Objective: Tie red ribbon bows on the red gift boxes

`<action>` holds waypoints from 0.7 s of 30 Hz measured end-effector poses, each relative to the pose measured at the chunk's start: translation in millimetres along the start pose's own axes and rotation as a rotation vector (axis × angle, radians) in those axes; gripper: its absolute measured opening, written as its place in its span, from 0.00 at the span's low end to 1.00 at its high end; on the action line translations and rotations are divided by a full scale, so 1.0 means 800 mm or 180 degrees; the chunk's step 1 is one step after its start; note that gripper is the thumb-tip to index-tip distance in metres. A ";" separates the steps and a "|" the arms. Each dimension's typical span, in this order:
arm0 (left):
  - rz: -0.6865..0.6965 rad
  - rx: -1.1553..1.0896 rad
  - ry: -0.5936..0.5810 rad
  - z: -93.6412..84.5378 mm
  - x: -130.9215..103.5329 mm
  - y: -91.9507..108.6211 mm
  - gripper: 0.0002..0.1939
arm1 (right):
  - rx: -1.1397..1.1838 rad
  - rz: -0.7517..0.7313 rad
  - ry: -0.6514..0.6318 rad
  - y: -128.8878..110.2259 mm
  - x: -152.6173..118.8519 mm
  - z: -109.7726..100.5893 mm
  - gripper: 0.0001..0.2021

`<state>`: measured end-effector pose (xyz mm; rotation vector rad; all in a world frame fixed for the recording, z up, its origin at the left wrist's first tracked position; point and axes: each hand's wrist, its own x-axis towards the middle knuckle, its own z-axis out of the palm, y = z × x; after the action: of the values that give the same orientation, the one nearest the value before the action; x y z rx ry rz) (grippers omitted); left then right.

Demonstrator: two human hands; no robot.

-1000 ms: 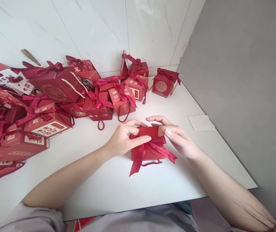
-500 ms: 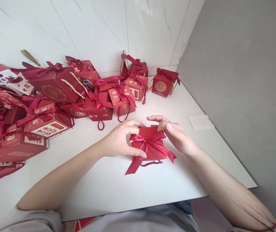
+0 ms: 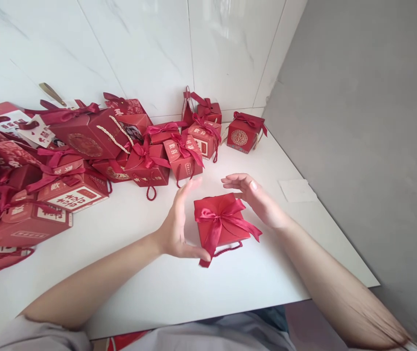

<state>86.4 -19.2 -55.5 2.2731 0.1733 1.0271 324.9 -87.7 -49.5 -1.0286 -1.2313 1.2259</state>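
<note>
Left hand (image 3: 175, 226) spread in a wide C, right hand (image 3: 261, 200) half-curled; held apart around bow-tied red box (image 3: 230, 236), left-thumb contact unclear. Box seated on white table (image 3: 150, 287), set back from front edge. Back-left blocked by piled gift boxes (image 3: 148, 165); right bounded by grey wall (image 3: 358, 122).

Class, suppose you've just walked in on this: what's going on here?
A person's bare hands are on either side of a small red cardboard box tied with a shiny crimson ribbon bow. The left hand is spread open, its thumb by a ribbon tail; whether they touch is unclear. The right hand is open near the far right corner. Neither grip is closed on the box, which rests on the white table. More red ribboned boxes stand beyond and leftward.
</note>
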 end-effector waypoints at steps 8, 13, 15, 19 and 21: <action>-0.1150 0.0011 -0.0579 0.012 -0.009 -0.013 0.69 | -0.0063 0.0336 0.0719 0.025 0.008 0.023 0.24; -0.1471 0.0502 -0.0053 -0.005 -0.001 -0.048 0.56 | -0.0520 0.0212 0.1094 0.034 0.017 0.009 0.24; -0.1444 0.0747 0.0304 -0.010 0.000 -0.059 0.55 | -0.0693 0.0130 0.1209 0.036 0.019 0.003 0.24; -0.1218 0.0898 0.0594 -0.016 0.000 -0.071 0.49 | -0.0899 -0.0107 0.1667 0.032 0.014 0.006 0.20; -0.1156 0.0781 0.0620 -0.017 0.000 -0.072 0.49 | -0.0983 -0.0324 0.1801 0.025 0.006 0.014 0.17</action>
<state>84.3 33.0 -83.4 2.2340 0.8020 1.0733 311.8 -81.5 -67.6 -1.4011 -1.0182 0.6056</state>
